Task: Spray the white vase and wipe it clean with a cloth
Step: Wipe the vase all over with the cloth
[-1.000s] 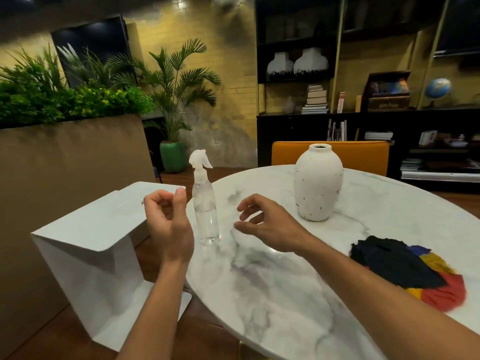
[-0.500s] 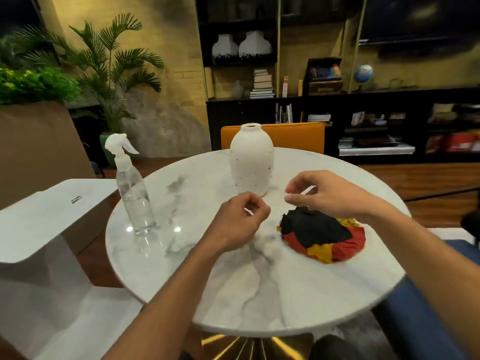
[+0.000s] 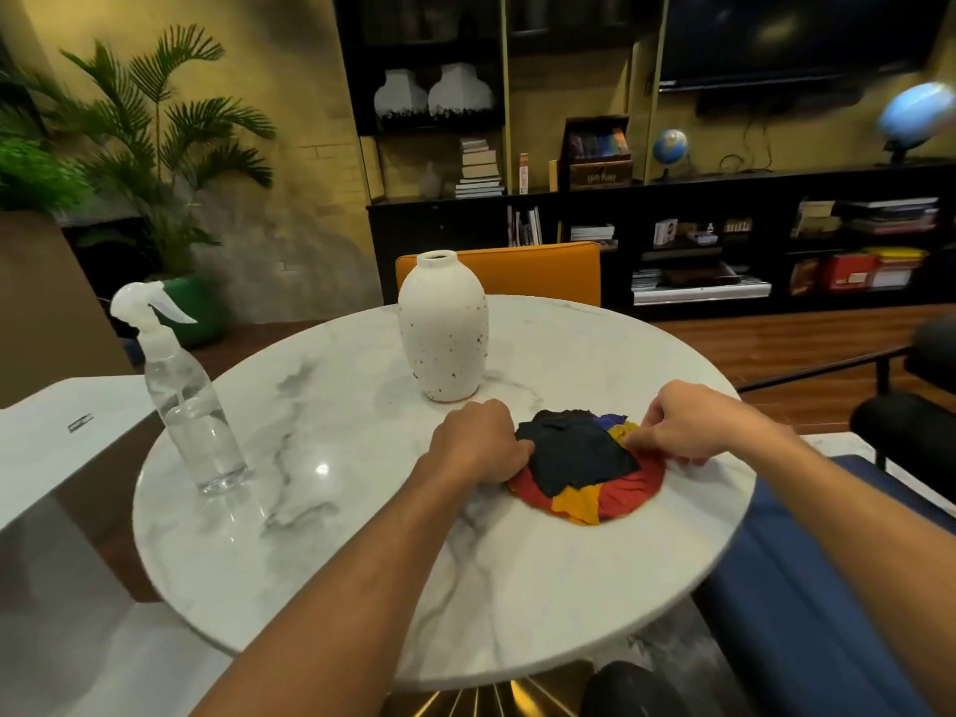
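Squarely toward the back of the round bench, the white vase is standing upright. It is an egg-shaped, matte ceramic body with a narrow open neck and dark speckles scattered toward its foot. Just in front of it and to the right, the cloth is lying in a crumpled round heap, with soft patches of black, red, yellow and a little blue.

The left hand is curling its fingers against the heap's left edge, knuckles up, gripping the fabric. The right hand is pinching the folds on the right side between thumb and fingers.

Well apart, near the bench's left edge, the spray bottle is standing upright, clear plastic holding clear liquid under a white trigger head. The bench top is showing glossy white marble with grey veins and is catching a point of light.

Half a second earlier both hands were hovering above the marble, the left near the vase's foot and the right over the cloth; now both are down on the fabric. A second earlier they were hanging beside the spray bottle. Vase and bottle are standing where they were.

Behind the vase an orange chair back is showing. A potted palm is filling the left corner, and dark shelving with books and a globe is lining the wall.
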Motion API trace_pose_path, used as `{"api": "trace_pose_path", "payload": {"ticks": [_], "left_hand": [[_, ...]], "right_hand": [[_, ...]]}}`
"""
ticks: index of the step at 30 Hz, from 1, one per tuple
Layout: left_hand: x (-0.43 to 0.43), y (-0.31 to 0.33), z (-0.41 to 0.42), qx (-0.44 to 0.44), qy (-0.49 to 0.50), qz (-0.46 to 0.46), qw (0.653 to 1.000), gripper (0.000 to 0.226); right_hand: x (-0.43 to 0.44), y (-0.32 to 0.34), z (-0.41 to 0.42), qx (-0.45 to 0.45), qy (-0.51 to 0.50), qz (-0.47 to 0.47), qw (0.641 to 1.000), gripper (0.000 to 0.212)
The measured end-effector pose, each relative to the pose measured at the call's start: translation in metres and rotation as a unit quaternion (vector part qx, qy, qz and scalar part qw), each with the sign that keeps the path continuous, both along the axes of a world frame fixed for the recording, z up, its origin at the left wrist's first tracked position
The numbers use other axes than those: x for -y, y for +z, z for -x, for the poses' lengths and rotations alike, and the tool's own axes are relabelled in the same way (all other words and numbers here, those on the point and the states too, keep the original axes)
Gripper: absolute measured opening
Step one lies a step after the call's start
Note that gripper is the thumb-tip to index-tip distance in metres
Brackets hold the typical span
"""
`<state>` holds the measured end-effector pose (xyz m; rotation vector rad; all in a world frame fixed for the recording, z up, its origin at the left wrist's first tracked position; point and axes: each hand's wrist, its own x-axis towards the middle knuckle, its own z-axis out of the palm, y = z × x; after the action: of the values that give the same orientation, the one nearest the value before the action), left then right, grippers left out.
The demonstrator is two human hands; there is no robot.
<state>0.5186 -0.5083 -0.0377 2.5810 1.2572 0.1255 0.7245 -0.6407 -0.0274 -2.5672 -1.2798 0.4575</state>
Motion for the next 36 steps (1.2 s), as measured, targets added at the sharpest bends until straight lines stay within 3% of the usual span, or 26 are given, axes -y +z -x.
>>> {"api": "trace_pose_path", "payload": {"ticks": [4,9,12,16,19,21,23,25,27,30,33,36], "left_hand": [[0.0,0.001,0.001,0.026,-0.017,0.035,0.999,0.029],[0.004,0.009,0.009,0.182,-0.002,0.11,0.977,0.026],[0.01,0.02,0.013,0.272,0.0,0.105,0.957,0.025],[0.024,0.031,0.018,0.366,-0.05,0.032,0.929,0.022],[0.031,0.028,0.023,0.349,-0.1,-0.024,0.931,0.017],[0.031,0.024,0.028,0.322,-0.127,-0.071,0.935,0.012],[0.026,0.019,0.036,0.322,-0.162,-0.08,0.93,0.011],[0.02,0.017,0.045,0.358,-0.184,-0.017,0.915,0.012],[0.013,0.017,0.056,0.416,-0.17,0.047,0.892,0.009],[0.0,0.02,0.069,0.456,-0.117,0.058,0.88,0.023],[-0.015,0.027,0.079,0.401,-0.098,0.126,0.902,0.037],[-0.022,0.029,0.086,0.358,-0.081,0.208,0.907,0.029]], "right_hand": [[0.001,-0.001,0.007,-0.018,0.005,-0.033,0.999,0.039],[0.0,0.004,0.024,-0.189,0.0,-0.168,0.967,0.027],[-0.001,0.01,0.043,-0.315,-0.003,-0.217,0.924,0.021],[-0.01,0.013,0.07,-0.433,-0.006,-0.292,0.853,0.022],[-0.02,0.014,0.085,-0.525,0.002,-0.347,0.778,0.044],[-0.025,0.015,0.092,-0.552,0.025,-0.369,0.747,0.052],[-0.027,0.012,0.098,-0.567,0.041,-0.394,0.722,0.043],[-0.03,0.006,0.098,-0.579,0.036,-0.414,0.701,0.037],[-0.034,0.003,0.099,-0.578,0.033,-0.42,0.699,0.042],[-0.037,0.006,0.102,-0.554,0.058,-0.413,0.72,0.041],[-0.039,0.013,0.105,-0.515,0.118,-0.394,0.752,0.041],[-0.039,0.02,0.112,-0.474,0.148,-0.401,0.77,0.043]]}}
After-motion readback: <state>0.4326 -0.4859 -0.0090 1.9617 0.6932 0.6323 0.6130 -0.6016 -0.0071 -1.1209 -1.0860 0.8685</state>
